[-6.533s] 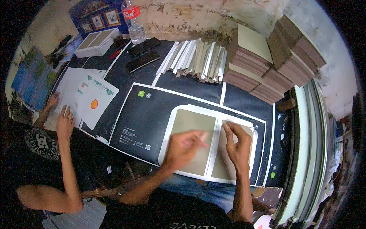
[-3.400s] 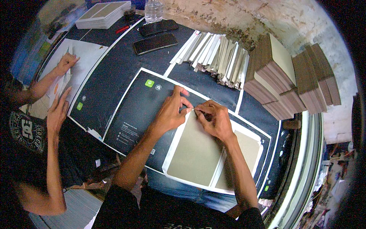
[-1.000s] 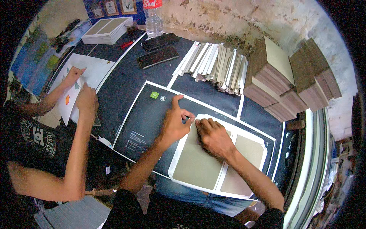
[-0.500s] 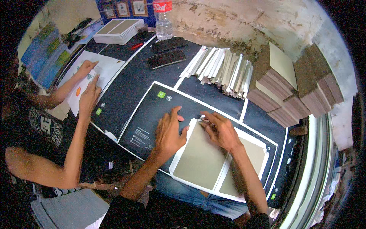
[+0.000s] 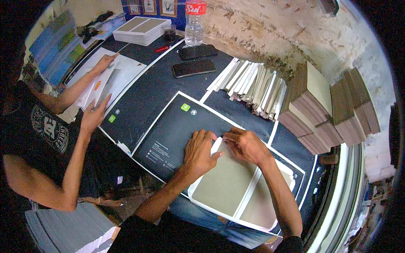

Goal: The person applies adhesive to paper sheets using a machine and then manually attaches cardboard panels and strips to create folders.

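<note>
A book cover (image 5: pixel 228 177) lies before me, made of two grey-beige boards on white paper, with a white strip between them and white edges folded over. Its near edge reaches my lap. My left hand (image 5: pixel 200 152) rests by its far left corner, fingers bent, thumb stretched apart over the board; it holds nothing. My right hand (image 5: pixel 248 145) is closed at the far edge close to that corner, fingertips pinching the white paper fold. Under the cover is a dark printed sheet (image 5: pixel 164 130) with a white border.
Bundled paper strips (image 5: pixel 253 86) and stacks of grey boards (image 5: pixel 310 101) stand at the far right. Two phones (image 5: pixel 194 68) and a water bottle (image 5: pixel 194 25) are farther back. A pile of finished covers (image 5: pixel 142 30) is far left. At left, a co-worker handles a white sheet (image 5: pixel 99 86).
My left hand has moved in to the cover's far left corner. My right fingers have closed on the fold there. The co-worker has lifted and bent the white sheet. The view has shifted slightly.
</note>
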`<state>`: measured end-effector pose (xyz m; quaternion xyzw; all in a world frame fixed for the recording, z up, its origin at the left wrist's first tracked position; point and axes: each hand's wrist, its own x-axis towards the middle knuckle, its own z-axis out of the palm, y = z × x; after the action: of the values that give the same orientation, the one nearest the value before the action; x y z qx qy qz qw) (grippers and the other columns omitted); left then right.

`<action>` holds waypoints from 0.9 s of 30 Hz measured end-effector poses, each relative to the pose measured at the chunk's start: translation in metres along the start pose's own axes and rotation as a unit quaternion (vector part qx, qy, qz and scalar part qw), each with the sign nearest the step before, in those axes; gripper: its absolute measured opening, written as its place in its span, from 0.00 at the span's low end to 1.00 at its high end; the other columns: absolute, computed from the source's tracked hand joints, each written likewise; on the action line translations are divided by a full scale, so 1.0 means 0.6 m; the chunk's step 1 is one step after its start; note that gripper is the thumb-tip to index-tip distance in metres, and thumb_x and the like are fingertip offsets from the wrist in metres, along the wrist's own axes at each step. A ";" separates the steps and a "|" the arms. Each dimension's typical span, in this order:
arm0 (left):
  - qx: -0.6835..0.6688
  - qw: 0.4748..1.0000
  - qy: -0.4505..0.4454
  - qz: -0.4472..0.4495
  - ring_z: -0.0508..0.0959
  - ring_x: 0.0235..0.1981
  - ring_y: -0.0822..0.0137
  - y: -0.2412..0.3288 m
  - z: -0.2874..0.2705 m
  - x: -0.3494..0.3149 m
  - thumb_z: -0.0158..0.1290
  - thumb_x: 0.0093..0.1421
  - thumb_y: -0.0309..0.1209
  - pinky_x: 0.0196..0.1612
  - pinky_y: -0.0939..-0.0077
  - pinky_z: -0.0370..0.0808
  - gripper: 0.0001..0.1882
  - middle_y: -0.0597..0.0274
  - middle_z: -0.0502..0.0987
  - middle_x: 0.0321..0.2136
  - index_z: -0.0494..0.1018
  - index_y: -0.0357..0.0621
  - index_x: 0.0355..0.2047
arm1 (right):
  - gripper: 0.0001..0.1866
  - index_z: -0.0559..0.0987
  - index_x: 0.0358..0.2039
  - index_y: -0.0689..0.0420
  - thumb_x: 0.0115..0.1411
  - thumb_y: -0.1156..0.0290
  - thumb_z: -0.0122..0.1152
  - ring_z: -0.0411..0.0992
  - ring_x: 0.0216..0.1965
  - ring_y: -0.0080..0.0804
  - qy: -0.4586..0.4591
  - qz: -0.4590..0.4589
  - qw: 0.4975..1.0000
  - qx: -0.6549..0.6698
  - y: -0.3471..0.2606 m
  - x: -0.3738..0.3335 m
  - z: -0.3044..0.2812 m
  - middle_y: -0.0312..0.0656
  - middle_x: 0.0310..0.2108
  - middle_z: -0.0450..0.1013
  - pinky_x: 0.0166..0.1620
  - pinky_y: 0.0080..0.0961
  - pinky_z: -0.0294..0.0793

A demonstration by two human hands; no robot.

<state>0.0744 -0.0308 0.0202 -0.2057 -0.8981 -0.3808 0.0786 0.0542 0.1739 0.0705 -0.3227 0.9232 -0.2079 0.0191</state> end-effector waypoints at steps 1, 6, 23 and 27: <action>-0.006 1.000 -0.003 -0.005 0.74 0.42 0.51 -0.001 0.000 0.000 0.70 0.49 0.33 0.48 0.59 0.70 0.23 0.53 0.74 0.37 0.71 0.41 0.41 | 0.16 0.81 0.44 0.63 0.52 0.79 0.61 0.77 0.38 0.52 -0.002 0.007 1.000 0.011 0.000 0.000 0.000 0.50 0.39 0.77 0.44 0.40 0.79; -0.068 0.998 -0.002 -0.016 0.76 0.40 0.51 -0.015 0.012 0.008 0.64 0.53 0.27 0.45 0.57 0.72 0.15 0.53 0.76 0.35 0.72 0.40 0.39 | 0.18 0.80 0.45 0.62 0.51 0.81 0.61 0.77 0.39 0.51 0.022 -0.035 0.999 0.023 0.022 -0.010 0.009 0.50 0.39 0.77 0.44 0.39 0.79; -0.080 0.991 -0.092 0.055 0.63 0.61 0.45 0.010 -0.025 0.014 0.68 0.50 0.27 0.63 0.55 0.62 0.43 0.50 0.64 0.63 0.60 0.37 0.64 | 0.26 0.74 0.55 0.65 0.55 0.71 0.59 0.70 0.50 0.45 0.001 0.005 0.980 -0.197 -0.055 -0.048 0.031 0.46 0.46 0.72 0.46 0.35 0.79; 0.000 0.989 -0.128 0.074 0.64 0.60 0.45 0.009 -0.025 0.013 0.71 0.49 0.37 0.64 0.52 0.60 0.53 0.50 0.64 0.65 0.52 0.38 0.69 | 0.26 0.76 0.54 0.64 0.52 0.75 0.62 0.71 0.49 0.46 0.082 0.032 0.987 -0.136 -0.053 -0.064 0.050 0.47 0.46 0.72 0.47 0.36 0.79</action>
<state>0.0694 -0.0356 0.0366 -0.3183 -0.8832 -0.3443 -0.0095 0.1082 0.1635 0.0517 -0.2742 0.9512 -0.1054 -0.0939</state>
